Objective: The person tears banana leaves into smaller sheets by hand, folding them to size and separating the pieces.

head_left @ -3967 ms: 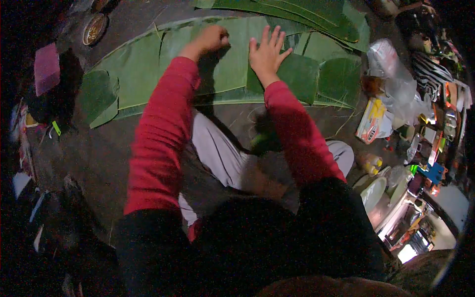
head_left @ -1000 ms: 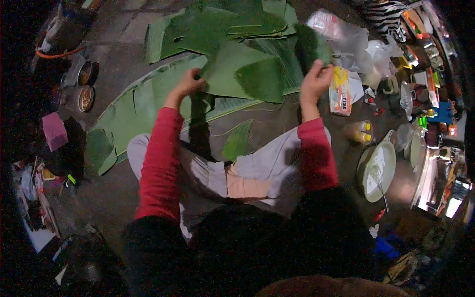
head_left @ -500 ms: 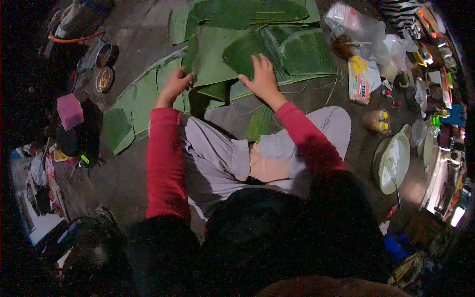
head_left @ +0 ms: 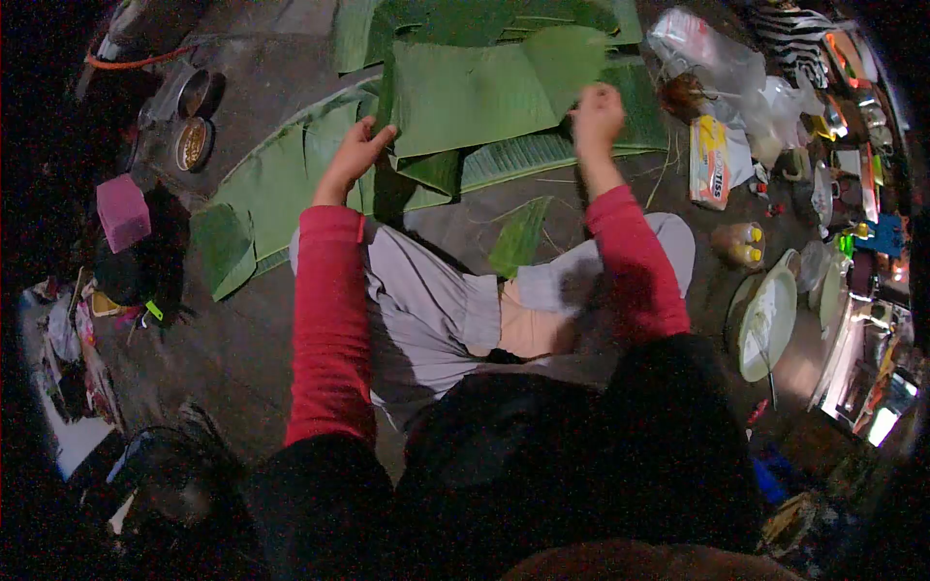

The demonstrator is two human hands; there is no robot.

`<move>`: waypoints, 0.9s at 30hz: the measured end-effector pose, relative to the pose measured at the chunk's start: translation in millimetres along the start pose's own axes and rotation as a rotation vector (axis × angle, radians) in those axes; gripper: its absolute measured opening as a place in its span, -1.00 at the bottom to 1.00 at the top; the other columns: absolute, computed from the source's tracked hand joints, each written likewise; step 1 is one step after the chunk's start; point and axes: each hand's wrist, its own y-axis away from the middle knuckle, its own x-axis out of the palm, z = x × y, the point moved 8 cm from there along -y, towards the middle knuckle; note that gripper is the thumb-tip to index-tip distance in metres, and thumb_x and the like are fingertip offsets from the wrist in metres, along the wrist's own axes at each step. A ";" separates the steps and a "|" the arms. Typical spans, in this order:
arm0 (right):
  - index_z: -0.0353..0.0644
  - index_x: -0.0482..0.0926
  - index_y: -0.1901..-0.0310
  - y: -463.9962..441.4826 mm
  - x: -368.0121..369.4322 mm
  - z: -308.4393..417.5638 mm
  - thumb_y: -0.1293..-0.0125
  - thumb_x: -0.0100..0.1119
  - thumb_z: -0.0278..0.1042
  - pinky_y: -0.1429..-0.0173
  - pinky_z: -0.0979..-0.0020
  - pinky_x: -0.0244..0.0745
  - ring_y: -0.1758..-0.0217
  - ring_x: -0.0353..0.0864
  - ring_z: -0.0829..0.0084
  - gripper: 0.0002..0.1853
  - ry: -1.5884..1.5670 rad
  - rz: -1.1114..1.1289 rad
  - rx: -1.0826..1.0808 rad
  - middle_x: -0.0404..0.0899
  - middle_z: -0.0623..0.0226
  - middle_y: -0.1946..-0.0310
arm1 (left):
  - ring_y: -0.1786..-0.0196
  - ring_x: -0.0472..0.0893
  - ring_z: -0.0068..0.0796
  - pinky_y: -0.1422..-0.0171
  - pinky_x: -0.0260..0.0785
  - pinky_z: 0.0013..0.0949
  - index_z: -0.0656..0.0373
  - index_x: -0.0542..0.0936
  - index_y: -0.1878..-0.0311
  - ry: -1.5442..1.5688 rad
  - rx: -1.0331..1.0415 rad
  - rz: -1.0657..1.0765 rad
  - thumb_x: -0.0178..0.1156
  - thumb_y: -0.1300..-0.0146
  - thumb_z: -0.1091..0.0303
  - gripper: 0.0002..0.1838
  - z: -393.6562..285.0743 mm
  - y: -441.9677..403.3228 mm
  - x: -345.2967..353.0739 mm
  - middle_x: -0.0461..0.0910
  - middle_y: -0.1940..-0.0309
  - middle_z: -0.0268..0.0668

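A cut piece of banana leaf (head_left: 475,92) lies spread in front of me, over other leaf pieces. My left hand (head_left: 356,160) is at its left edge, with the thumb and fingers closed on the leaf's lower left corner. At the right end, my right hand (head_left: 598,121) is curled, fingers pinched at the leaf's edge; motion blurs it a little. Beneath, a long banana leaf (head_left: 281,184) stretches to the lower left, and more leaves (head_left: 436,15) lie at the back. A small leaf scrap (head_left: 520,237) rests near my legs.
On the right are plastic bags (head_left: 702,58), a tissue pack (head_left: 710,165), yellow-capped bottles (head_left: 744,244) and a basin (head_left: 741,324) with a whisk (head_left: 765,353) in it. To the left stand a pink box (head_left: 123,213) and a small round dish (head_left: 195,145).
The leaf's folded right part has opened out flat to the right. My right hand has moved right and closed from spread fingers. My left hand has shifted slightly right.
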 end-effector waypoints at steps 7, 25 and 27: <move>-0.19 0.44 0.21 -41.7 -105.0 -122.1 -0.17 0.00 -0.20 0.44 0.42 0.40 0.43 0.45 0.42 -0.75 -0.260 -0.143 0.599 0.44 0.31 0.41 | 0.18 0.48 -0.49 0.10 0.32 -0.43 0.38 0.42 0.02 -0.213 -0.054 -0.011 0.12 -0.22 0.17 -0.56 6.5 -9.8 2.6 0.54 0.20 -0.21; -0.24 0.28 -0.13 134.8 125.2 20.2 -0.17 0.05 -0.14 -0.28 0.02 0.00 -0.27 0.12 0.04 -0.47 0.422 0.558 -0.434 0.17 0.02 -0.21 | 0.39 0.43 -0.57 0.32 0.23 -0.48 0.25 0.39 0.10 0.003 -0.049 0.046 0.03 -0.22 0.19 -0.67 5.8 -12.3 21.1 0.48 0.43 -0.34; -0.22 0.24 -0.19 134.7 131.1 5.4 -0.21 0.00 -0.07 -0.32 -0.05 -0.10 -0.34 0.03 0.06 -0.43 0.550 0.530 -0.463 0.10 0.03 -0.27 | 0.41 0.41 -0.56 0.34 0.22 -0.47 0.25 0.39 0.13 -0.008 -0.035 0.046 0.02 -0.22 0.18 -0.69 7.0 -17.1 21.8 0.46 0.45 -0.35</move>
